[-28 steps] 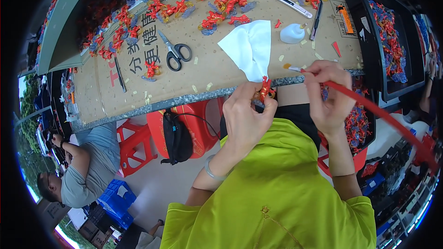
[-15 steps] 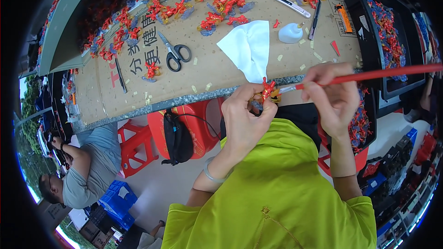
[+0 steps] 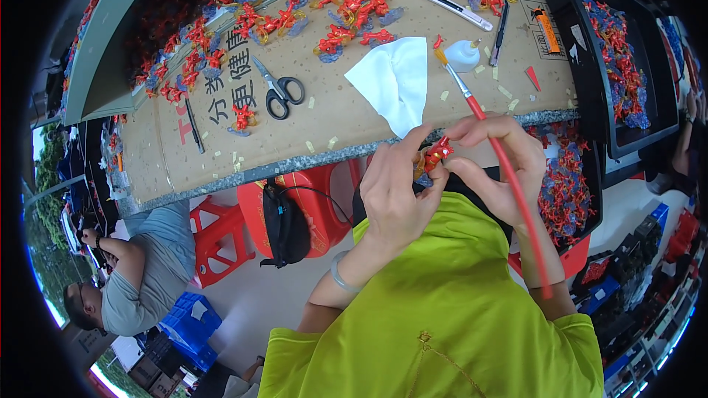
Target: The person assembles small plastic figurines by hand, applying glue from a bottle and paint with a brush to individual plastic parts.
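Cardboard-topped bench (image 3: 332, 121) behind; red figurine (image 3: 437, 155) pinched btwn both hands, left hand (image 3: 394, 195), right hand (image 3: 501, 169) w/ paintbrush (image 3: 501, 166).

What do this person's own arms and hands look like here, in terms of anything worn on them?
Both forearms are bare, with no gloves on the left hand or the right hand. A pale grey-green bangle circles the left wrist. The sleeves of a bright yellow-green shirt end well up the arms. I cannot make out any rings or a watch.
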The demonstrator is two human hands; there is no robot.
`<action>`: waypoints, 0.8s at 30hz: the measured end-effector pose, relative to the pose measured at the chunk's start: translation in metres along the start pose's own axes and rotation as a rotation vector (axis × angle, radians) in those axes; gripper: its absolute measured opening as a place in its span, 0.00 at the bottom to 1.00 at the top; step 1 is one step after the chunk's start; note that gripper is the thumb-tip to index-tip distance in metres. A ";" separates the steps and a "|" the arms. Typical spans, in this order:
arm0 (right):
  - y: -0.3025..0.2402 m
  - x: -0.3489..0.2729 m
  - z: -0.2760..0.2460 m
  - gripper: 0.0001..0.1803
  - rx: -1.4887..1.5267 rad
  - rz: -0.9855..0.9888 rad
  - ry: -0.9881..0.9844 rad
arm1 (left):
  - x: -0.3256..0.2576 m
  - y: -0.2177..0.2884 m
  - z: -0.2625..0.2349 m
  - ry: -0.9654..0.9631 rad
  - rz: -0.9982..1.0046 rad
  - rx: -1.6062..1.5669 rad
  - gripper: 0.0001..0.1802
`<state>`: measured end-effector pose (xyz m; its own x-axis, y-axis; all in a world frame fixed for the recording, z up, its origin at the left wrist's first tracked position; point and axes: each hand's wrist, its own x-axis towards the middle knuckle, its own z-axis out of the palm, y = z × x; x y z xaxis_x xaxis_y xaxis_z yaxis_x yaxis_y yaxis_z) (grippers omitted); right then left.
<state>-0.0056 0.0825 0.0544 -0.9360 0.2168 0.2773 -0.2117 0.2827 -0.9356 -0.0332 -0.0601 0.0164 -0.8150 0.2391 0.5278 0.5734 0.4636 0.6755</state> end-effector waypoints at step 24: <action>0.013 -0.002 0.006 0.10 0.470 0.239 -0.084 | 0.001 0.009 -0.015 -0.062 -0.079 0.033 0.28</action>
<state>-0.0081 0.0796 0.0406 -0.9887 0.1433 0.0444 -0.0754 -0.2185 -0.9729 -0.0282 -0.0685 0.0306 -0.8619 0.2524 0.4398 0.5047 0.5105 0.6962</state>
